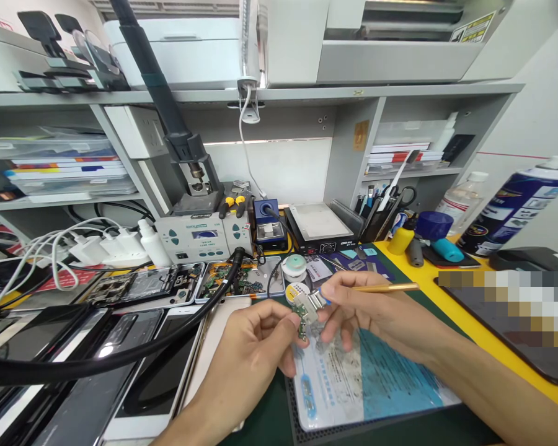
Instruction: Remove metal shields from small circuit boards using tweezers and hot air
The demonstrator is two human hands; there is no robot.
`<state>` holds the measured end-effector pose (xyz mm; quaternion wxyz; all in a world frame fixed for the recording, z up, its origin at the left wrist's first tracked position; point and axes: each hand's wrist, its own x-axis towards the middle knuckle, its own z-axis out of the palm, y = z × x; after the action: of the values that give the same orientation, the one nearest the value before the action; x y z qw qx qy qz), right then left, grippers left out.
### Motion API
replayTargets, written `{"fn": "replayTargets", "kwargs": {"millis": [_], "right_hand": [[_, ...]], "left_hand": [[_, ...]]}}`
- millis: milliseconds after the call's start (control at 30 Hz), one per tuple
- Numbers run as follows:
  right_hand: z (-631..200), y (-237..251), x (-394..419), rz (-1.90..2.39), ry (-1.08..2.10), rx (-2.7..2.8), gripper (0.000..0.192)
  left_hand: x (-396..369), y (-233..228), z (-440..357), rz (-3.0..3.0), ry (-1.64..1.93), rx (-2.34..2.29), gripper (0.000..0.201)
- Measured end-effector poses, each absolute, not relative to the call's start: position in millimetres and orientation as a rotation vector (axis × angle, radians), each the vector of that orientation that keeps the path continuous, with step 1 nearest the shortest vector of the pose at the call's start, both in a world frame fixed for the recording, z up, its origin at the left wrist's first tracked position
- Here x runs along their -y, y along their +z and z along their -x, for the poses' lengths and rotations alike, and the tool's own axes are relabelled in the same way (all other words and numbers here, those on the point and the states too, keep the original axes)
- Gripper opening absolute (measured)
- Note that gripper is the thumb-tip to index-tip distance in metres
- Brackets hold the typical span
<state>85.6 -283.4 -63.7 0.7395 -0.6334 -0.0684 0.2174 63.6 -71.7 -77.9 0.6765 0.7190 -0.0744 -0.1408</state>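
Observation:
My left hand (260, 350) pinches a small green circuit board (301, 319) between thumb and fingers. My right hand (363, 310) grips a flat brush (385, 287) with a golden handle, a blue band and a shiny metal ferrule. Its pale head meets the upper part of the board, and fingertips partly hide the contact. Both hands are above a worn blue-and-white printed sheet (376, 384) on the green mat. Just behind the board stand a round yellow-labelled tin (297, 291) and a pale green round container (294, 266).
Several phones (162, 365) lie at left, crossed by a thick black hose (167, 347). Behind are a tray of small boards (260, 279), a grey rework station (198, 236) and a flat hot plate (319, 226). Bottles and a spray can (511, 204) stand right, near a dark tablet-like slab (493, 328).

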Motion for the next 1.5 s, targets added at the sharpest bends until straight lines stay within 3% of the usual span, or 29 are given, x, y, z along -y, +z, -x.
{"fn": "replayTargets", "kwargs": {"millis": [700, 1367, 1500], "right_hand": [[-86, -65, 283, 1.365, 0.457, 0.163, 0.032], [-88, -67, 284, 1.267, 0.528, 0.120, 0.031], [-92, -68, 286, 1.183, 0.653, 0.120, 0.035]], "left_hand": [[73, -77, -63, -1.557, -0.323, 0.148, 0.024], [71, -85, -60, -1.488, -0.427, 0.291, 0.029], [69, -90, -56, -1.681, -0.132, 0.406, 0.018]]}}
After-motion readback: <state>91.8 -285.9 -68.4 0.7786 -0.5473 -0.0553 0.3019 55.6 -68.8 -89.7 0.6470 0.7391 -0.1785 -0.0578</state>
